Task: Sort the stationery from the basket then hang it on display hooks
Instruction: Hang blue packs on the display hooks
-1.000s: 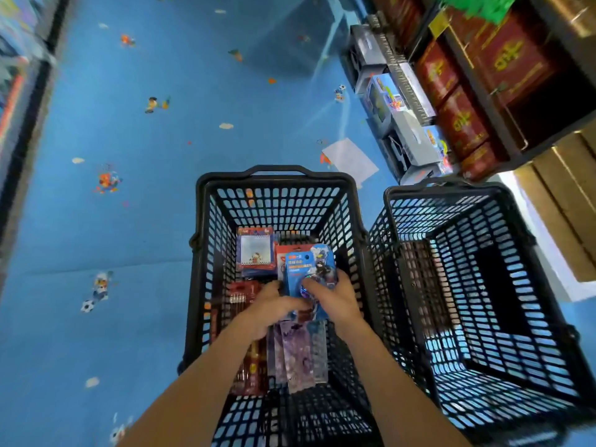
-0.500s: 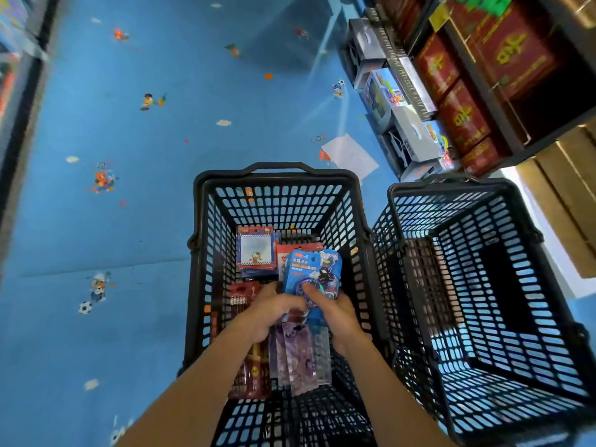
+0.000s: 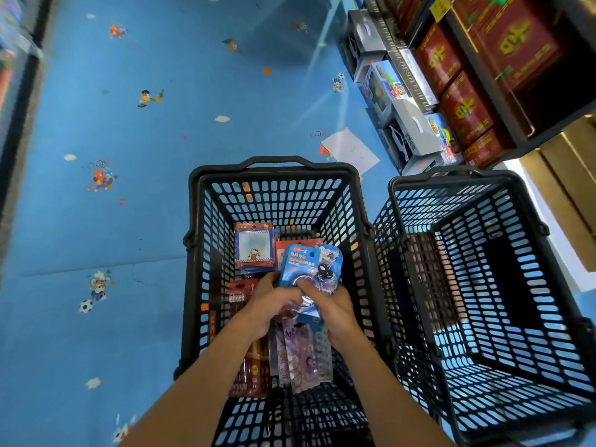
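Holding the blue blister pack (image 3: 308, 262) just above the stock in the left basket (image 3: 277, 164), we tip its top a little further to the right than a second ago. Otherwise hardly anything has shifted. Our left hand (image 3: 274, 304) grasps its lower left edge with curled fingers, and our right hand (image 3: 333, 306) grips the lower right with the thumb over the clear bubble. Both keep the places they had. We judge that we are still checking this one item, not yet carrying it off. No display hook is in view, so sorting is at an early stage.

Below it in the same basket lie a notepad pack (image 3: 254, 246) with a small cartoon cat, a red pencil pack (image 3: 242, 295) and a purple pack (image 3: 296, 353), none of them moved. The right basket (image 3: 451, 175), just beside the first, shows nothing inside.

On the blue pack we read a white line that looks like "ERASER" under rows of Chinese characters too small to make out. The red boxes (image 3: 464, 108) on the shelf carry one large gold character each. The boxed toys on the floor have print too blurred to read.
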Motion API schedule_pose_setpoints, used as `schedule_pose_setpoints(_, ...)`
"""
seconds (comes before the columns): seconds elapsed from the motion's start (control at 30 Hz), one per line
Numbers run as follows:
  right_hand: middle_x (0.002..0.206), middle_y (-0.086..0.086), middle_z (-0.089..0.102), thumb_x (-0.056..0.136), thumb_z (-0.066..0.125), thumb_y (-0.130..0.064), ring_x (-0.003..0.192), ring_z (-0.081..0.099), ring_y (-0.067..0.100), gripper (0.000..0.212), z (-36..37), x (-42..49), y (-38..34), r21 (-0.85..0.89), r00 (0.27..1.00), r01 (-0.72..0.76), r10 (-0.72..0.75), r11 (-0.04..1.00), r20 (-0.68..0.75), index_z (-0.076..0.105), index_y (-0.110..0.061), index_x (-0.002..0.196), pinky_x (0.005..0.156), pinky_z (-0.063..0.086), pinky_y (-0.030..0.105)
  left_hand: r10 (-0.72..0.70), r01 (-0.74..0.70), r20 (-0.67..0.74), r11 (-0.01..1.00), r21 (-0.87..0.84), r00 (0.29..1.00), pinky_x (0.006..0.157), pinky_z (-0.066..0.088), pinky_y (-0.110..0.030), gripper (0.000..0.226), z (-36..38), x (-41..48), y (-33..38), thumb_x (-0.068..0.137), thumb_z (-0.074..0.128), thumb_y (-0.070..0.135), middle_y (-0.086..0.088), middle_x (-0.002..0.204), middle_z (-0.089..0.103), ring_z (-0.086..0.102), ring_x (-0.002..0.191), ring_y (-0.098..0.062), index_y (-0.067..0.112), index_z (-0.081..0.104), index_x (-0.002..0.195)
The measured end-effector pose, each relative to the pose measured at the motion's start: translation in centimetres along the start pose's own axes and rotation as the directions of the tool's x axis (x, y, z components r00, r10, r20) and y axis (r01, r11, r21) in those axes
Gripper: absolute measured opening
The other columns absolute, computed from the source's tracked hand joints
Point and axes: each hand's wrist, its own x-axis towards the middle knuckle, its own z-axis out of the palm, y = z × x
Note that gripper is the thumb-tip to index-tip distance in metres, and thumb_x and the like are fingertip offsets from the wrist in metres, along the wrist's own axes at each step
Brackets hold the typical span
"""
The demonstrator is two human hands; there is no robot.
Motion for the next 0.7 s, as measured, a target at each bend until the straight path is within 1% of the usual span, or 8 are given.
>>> schedule_pose_setpoints(0.07,0.112,0.012,0.076,0.081,0.086,-0.019,0.104,0.074,0.031,0.047,-0.2,0.4,-0.1,0.012,1.0,0.012,-0.012,1.0,0.01,0.068,-0.01,0.123,0.094,0.058,0.053,0.002,-0.002,-0.009,1.0,-0.001,1.0,0.071,0.055,-0.033,0.063,0.0,0.4,-0.3,0.056,0.075,0.008,-0.008,0.1,0.078,0.075,0.09,-0.026,0.013,0.067,0.119)
schedule_pose_setpoints(0.13,0.112,0.013,0.076,0.084,0.083,-0.014,0.104,0.073,0.033,0.04,-0.5,0.5,-0.2,0.022,1.0,0.015,-0.015,1.0,0.018,0.069,-0.01,0.121,0.094,0.057,0.053,0.006,-0.006,-0.017,1.0,0.012,1.0,0.076,0.056,-0.036,0.068,-0.1,0.8,-0.4,0.055,0.077,0.011,-0.007,0.106,0.078,0.075,0.098,-0.028,0.016,0.066,0.122)
schedule_pose_setpoints(0.27,0.109,0.011,0.077,0.084,0.082,-0.013,0.102,0.074,0.032,0.032,-0.5,0.4,-0.2,0.03,1.0,0.014,-0.014,0.999,-0.013,0.071,-0.015,0.114,0.092,0.059,0.052,0.03,-0.03,-0.02,0.999,0.041,0.999,0.081,0.06,-0.038,0.071,-0.1,1.0,-0.4,0.056,0.078,0.014,-0.003,0.109,0.078,0.075,0.099,-0.024,0.019,0.066,0.126)
schedule_pose_setpoints(0.37,0.108,0.009,0.078,0.084,0.082,-0.013,0.099,0.075,0.029,0.028,-0.3,0.2,-0.1,0.025,0.999,0.021,-0.02,0.999,-0.036,0.072,-0.019,0.11,0.088,0.061,0.046,0.036,-0.035,-0.023,0.998,0.047,0.999,0.074,0.057,-0.033,0.072,0.0,0.8,-0.4,0.053,0.077,0.017,-0.003,0.108,0.078,0.075,0.096,-0.022,0.019,0.066,0.125)
schedule_pose_setpoints(0.43,0.106,0.007,0.078,0.085,0.081,-0.013,0.097,0.076,0.026,0.026,-0.2,0.1,0.0,0.02,0.999,0.036,-0.035,0.999,-0.042,0.072,-0.021,0.108,0.083,0.062,0.04,0.041,-0.039,-0.027,0.998,0.056,0.999,0.073,0.056,-0.032,0.072,0.0,0.6,-0.5,0.053,0.077,0.017,-0.003,0.107,0.078,0.075,0.096,-0.023,0.019,0.066,0.124)
schedule_pose_setpoints(0.53,0.11,0.004,0.077,0.087,0.08,-0.014,0.099,0.075,0.022,0.03,0.1,-0.1,0.3,0.015,0.997,0.055,-0.054,0.998,-0.049,0.07,-0.021,0.114,0.083,0.062,0.035,0.054,-0.051,-0.042,0.997,0.053,0.998,0.074,0.055,-0.033,0.074,0.0,0.2,-0.6,0.052,0.079,0.025,-0.001,0.109,0.077,0.074,0.098,-0.021,0.021,0.066,0.125)
schedule_pose_setpoints(0.63,0.116,-0.001,0.076,0.083,0.084,-0.029,0.105,0.073,0.019,0.047,0.4,-0.3,0.5,-0.009,0.996,0.063,-0.063,0.998,-0.062,0.066,-0.023,0.126,0.094,0.059,0.043,0.082,-0.079,-0.048,0.995,0.064,0.995,0.073,0.055,-0.03,0.072,0.0,-0.3,-0.5,0.054,0.081,0.036,0.002,0.109,0.076,0.074,0.096,-0.016,0.024,0.067,0.123)
schedule_pose_setpoints(0.7,0.116,-0.002,0.076,0.081,0.086,-0.035,0.106,0.073,0.018,0.052,0.4,-0.5,0.5,-0.018,0.996,0.062,-0.063,0.998,-0.064,0.065,-0.025,0.127,0.096,0.058,0.046,0.093,-0.087,-0.058,0.992,0.088,0.994,0.079,0.059,-0.038,0.062,-0.3,-0.6,-0.7,0.059,0.081,0.035,0.004,0.107,0.077,0.074,0.097,-0.018,0.028,0.069,0.119)
